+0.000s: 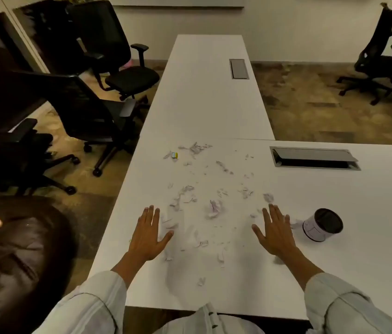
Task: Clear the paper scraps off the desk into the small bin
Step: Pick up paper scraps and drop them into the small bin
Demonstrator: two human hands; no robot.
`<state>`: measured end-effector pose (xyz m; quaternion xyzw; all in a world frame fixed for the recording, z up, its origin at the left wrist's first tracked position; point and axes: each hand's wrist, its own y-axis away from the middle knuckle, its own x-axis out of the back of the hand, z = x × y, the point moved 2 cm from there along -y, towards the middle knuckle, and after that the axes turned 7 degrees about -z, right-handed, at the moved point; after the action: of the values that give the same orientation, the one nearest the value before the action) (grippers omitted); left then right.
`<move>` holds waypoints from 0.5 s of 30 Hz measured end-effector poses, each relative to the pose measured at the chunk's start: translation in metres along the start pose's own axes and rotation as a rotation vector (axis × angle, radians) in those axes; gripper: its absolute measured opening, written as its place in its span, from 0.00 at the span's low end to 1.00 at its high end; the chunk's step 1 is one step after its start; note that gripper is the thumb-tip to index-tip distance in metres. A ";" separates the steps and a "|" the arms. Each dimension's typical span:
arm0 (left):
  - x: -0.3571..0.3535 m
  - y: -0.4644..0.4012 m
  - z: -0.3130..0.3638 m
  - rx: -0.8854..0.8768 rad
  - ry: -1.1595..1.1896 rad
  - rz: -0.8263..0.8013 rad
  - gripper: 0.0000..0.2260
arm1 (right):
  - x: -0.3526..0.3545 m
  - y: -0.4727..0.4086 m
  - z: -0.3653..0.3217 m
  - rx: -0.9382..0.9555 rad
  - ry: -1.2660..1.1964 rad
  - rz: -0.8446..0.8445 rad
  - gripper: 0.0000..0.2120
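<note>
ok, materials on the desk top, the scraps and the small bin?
Desk: likely white laminate, matte, smooth with no grain. Scraps: thin paper, torn and crumpled, white to pale lilac. Small bin: lying tipped, pale wall, dark inside; plastic or card, cannot tell.

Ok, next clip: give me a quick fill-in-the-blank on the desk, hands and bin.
1. The small bin lies on its ____.
2. The bin is nearest the ____ hand.
3. Both hands lie open and hold ____; the left hand is flat on the desk.
4. The paper scraps are scattered ____ the two hands.

Missing words: side; right; nothing; between
</note>
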<state>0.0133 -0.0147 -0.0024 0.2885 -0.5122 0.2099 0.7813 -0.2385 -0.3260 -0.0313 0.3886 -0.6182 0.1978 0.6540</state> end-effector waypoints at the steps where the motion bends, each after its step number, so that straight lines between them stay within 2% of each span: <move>1: -0.005 0.002 -0.001 0.019 0.004 -0.031 0.45 | -0.003 0.003 0.002 -0.028 0.006 -0.045 0.40; 5: -0.026 0.016 0.002 0.093 0.000 -0.126 0.50 | -0.021 0.028 0.018 -0.150 0.018 -0.096 0.34; 9: -0.050 0.029 0.021 0.128 -0.002 -0.263 0.47 | -0.036 0.052 0.021 -0.241 -0.060 -0.181 0.33; 12: -0.071 0.035 0.040 0.101 -0.047 -0.379 0.50 | -0.048 0.061 0.010 -0.252 -0.147 -0.212 0.33; 15: -0.085 0.037 0.061 0.005 -0.072 -0.425 0.52 | -0.051 0.061 -0.009 -0.216 -0.171 -0.187 0.33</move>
<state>-0.0843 -0.0309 -0.0530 0.3993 -0.4669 0.0314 0.7884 -0.2853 -0.2699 -0.0633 0.3871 -0.6504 0.0347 0.6526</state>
